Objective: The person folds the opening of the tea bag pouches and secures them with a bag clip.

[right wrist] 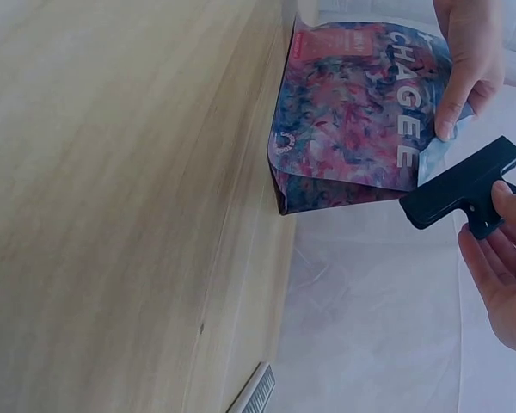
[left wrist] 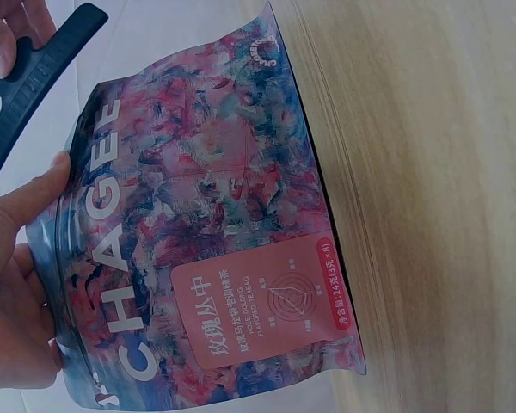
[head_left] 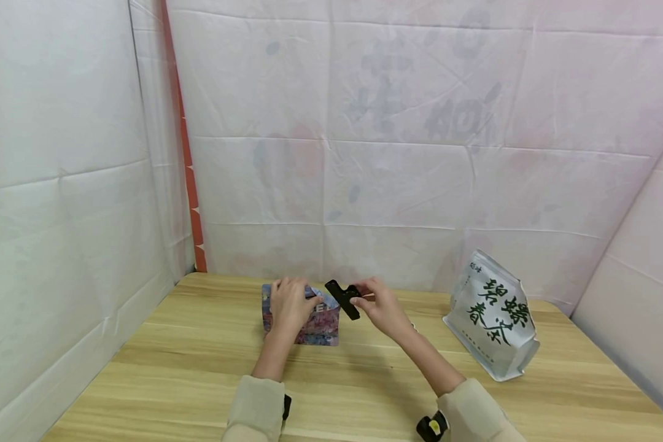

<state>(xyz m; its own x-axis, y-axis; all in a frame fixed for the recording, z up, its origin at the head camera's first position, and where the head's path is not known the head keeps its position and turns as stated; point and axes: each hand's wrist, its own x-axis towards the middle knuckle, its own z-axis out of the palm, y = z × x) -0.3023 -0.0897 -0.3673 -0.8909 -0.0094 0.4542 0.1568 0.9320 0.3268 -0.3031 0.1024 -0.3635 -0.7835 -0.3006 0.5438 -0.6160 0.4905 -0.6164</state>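
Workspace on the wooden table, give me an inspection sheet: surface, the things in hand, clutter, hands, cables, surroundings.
Surface: wooden table, pale grain.
Things in hand: pink tea bag standing upright on the table; black clip held beside the bag's top, not yet on it.
Clutter: white tea bag standing to the right, apart from the hands.
Hands: left hand grips the pink bag's top; right hand pinches the clip's handles.
Cables: nothing seen.
Surroundings: white sheets hung as walls.

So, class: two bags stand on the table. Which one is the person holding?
The colourful pink-and-blue bag, gripped at its top by the left hand. The white bag with green characters stands untouched, off to the right.
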